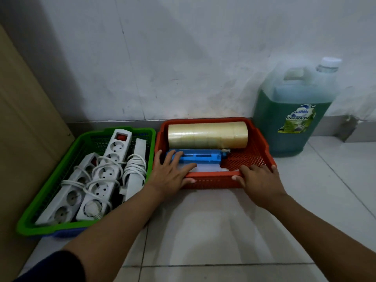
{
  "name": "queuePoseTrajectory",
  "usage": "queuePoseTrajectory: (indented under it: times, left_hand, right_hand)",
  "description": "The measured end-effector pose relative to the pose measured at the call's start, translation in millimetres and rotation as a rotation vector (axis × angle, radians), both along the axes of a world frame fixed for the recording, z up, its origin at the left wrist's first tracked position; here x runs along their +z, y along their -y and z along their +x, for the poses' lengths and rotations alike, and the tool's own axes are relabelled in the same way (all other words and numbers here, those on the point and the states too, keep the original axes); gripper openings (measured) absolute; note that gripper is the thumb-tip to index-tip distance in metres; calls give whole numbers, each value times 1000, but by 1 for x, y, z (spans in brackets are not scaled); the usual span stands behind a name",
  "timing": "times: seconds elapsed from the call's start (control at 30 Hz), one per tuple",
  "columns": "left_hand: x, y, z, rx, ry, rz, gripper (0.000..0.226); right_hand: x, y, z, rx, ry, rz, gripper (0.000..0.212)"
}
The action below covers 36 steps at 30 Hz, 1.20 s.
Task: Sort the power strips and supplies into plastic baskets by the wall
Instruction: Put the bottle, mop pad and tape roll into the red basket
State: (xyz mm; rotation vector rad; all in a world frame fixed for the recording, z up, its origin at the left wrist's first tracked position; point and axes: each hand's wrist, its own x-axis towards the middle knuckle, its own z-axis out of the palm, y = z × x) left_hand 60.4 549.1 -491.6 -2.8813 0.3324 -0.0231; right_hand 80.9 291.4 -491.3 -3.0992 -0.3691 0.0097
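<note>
Two plastic baskets sit side by side on the tiled floor, against the wall, mid-frame. Green basket (151, 145), lower left to centre-left, w/ mesh walls; something blue shows under its near edge. Inside: white power strips (102, 174), abt 4, lying lengthwise, round sockets facing up, one w/ a red rocker switch at the far end, another red switch partly hidden. White cords (135, 165) are coiled around and over the strips.

Red basket (262, 143), centre to centre-right, touching or just beside the green one, same mesh walls. At its far side lies a stack of clear yellowish tape rolls (207, 135) on its side, like one long cylinder. In front of the rolls, a blue plastic item (201, 157), long and flat w/ slots; can't tell exactly what it is. Something white lies nearer the front, partly hidden by the rim.

Left hand (171, 176), centre frame: fingers spread, palm down over the red basket's near-left corner, fingertips on the blue item, thumb on the front rim. Not closed around anything. Right hand (258, 178), centre-right: fingers draped over the near-right rim, thumb on the front wall, loose grip on the rim.

Upper right: big clear jug of green dishwash liquid (293, 119), white cap, standing on the floor just beside the red basket.
</note>
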Motion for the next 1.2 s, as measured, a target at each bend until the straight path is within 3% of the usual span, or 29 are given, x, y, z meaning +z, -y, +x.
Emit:
queuePoseTrajectory:
  times: [0.13, 0.23, 0.33, 0.47, 0.53, 0.63, 0.8, 1.0, 1.2]
  left_hand:
    - [7, 10, -8, 116, -46, -1, 64]
    - [12, 12, -26, 111, 18, -76, 68]
    - [5, -12, -65, -4, 43, -145, 60]
    - [-14, -61, -126, -40, 172, -143, 53]
    - [-22, -77, -143, 18, 276, -112, 53]
    - [-28, -93, -148, 197, 325, -140, 70]
    - [-28, -116, -136, 76, 362, -113, 65]
    - [-19, -130, -101, 77, 401, -121, 60]
    - [-19, -136, -92, 40, 314, -91, 65]
  right_hand:
    - [8, -8, -5, -73, -82, 72, 39]
    - [10, -21, -26, -39, -46, 99, 55]
    - [9, -53, -64, 240, 78, 129, 64]
    - [14, -112, -97, 566, -45, 138, 67]
    - [17, -140, -102, 646, -23, 154, 65]
    - [6, -170, -109, 737, 1, 141, 52]
    - [-15, -196, -106, 718, 129, 151, 34]
    - [-21, -220, -81, 599, 203, 150, 44]
    - [-22, -222, -80, 577, 113, 197, 44]
